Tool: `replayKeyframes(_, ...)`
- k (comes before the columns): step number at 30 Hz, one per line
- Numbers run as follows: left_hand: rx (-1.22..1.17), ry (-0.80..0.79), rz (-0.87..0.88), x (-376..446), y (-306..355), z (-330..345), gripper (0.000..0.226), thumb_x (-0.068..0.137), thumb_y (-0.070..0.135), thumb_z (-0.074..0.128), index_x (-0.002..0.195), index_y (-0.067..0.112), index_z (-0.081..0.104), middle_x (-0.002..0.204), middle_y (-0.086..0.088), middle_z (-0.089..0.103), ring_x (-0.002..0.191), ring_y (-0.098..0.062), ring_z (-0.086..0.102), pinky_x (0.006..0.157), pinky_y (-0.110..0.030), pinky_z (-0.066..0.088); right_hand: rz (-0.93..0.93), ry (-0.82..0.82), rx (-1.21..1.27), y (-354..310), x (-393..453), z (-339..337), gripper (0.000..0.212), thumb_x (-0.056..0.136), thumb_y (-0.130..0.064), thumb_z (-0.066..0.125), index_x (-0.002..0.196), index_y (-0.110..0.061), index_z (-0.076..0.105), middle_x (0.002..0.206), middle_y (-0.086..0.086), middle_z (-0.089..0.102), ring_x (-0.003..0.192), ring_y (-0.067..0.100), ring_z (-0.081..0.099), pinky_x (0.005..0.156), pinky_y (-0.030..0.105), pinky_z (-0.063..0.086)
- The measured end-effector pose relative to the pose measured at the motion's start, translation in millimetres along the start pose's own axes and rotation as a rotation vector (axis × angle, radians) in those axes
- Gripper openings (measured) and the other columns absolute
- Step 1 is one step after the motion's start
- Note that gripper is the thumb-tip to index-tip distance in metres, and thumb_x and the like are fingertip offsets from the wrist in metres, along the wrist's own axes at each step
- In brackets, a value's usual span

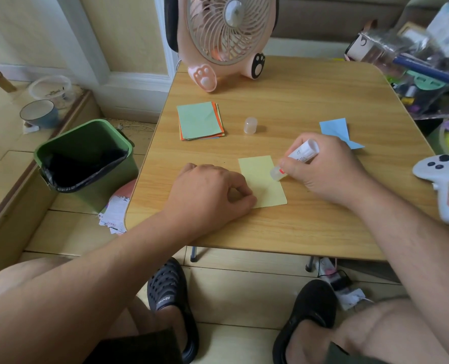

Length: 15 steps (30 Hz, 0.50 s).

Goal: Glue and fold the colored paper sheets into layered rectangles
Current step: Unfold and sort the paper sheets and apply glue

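Two black slippers (pixel 173 306) sit on the floor nearest the viewer, under the near edge of the wooden desk (pixel 283 232). On the floor at far left stand a blue-grey bowl (pixel 39 114) and a clear round container (pixel 51 88), and closer to the desk a green bin (pixel 86 158) lined with a black bag, with printed papers (pixel 115 214) lying just beside its base.

On the desk, the left hand (pixel 207 195) rests knuckles up with fingers curled, its fingertips pressing the lower left part of a pale yellow sheet (pixel 262 177) that lies flat near the front middle. Behind it, toward the far left of the desk, a stack of colored sheets (pixel 199 120) lies with a green one on top and orange edges showing. A pink fan (pixel 226 40) with paw-shaped feet stands at the back edge. The translucent glue cap (pixel 250 125) stands upright on the desk, apart from the stack.

The right hand (pixel 325 169) grips a white glue stick (pixel 297 156), tilted, with its tip touching the yellow sheet's right edge. A folded blue paper (pixel 336 131) lies just beyond that hand. At far right, a white controller (pixel 444 179) rests at the desk edge, and a blurred heap of clutter (pixel 415 61) fills the far corner.
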<state>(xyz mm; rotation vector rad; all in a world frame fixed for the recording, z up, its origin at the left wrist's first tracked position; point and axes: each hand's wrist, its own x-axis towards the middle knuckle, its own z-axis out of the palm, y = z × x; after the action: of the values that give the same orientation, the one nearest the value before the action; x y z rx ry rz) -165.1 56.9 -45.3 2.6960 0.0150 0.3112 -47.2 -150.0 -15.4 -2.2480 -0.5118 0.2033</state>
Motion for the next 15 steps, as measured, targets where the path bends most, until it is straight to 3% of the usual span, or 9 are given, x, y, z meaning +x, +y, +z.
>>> replayKeyframes(8, -0.001, 0.001, 0.008, 0, 0, -1, 0.032, 0.081, 0.064, 0.055, 0.088, 0.041, 0.075, 0.071, 0.020, 0.065, 0.075, -0.006, 0.061, 0.085, -0.040, 0.050, -0.008, 0.025, -0.049, -4, -1, -1, 0.019, 0.083, -0.033, 0.078, 0.076, -0.022, 0.064, 0.057, -0.016, 0.058, 0.052, 0.005, 0.046, 0.054, 0.027, 0.039)
replayKeyframes(12, -0.011, 0.014, 0.017, 0, 0, -1, 0.031, 0.081, 0.065, 0.054, 0.086, 0.042, 0.075, 0.071, 0.019, 0.065, 0.074, -0.005, 0.061, 0.084, -0.040, 0.050, -0.031, 0.128, 0.031, -9, -2, -6, 0.015, 0.089, -0.024, 0.074, 0.081, -0.014, 0.066, 0.054, -0.022, 0.059, 0.048, 0.001, 0.048, 0.046, 0.012, 0.034)
replayKeyframes(15, -0.028, 0.016, 0.047, -1, -3, -1, 0.028, 0.082, 0.063, 0.056, 0.087, 0.044, 0.076, 0.072, 0.018, 0.066, 0.074, -0.007, 0.061, 0.081, -0.040, 0.050, -0.048, 0.109, 0.089, -14, -3, -1, 0.016, 0.089, -0.027, 0.074, 0.081, -0.017, 0.066, 0.061, -0.016, 0.066, 0.049, 0.004, 0.046, 0.050, 0.021, 0.037)
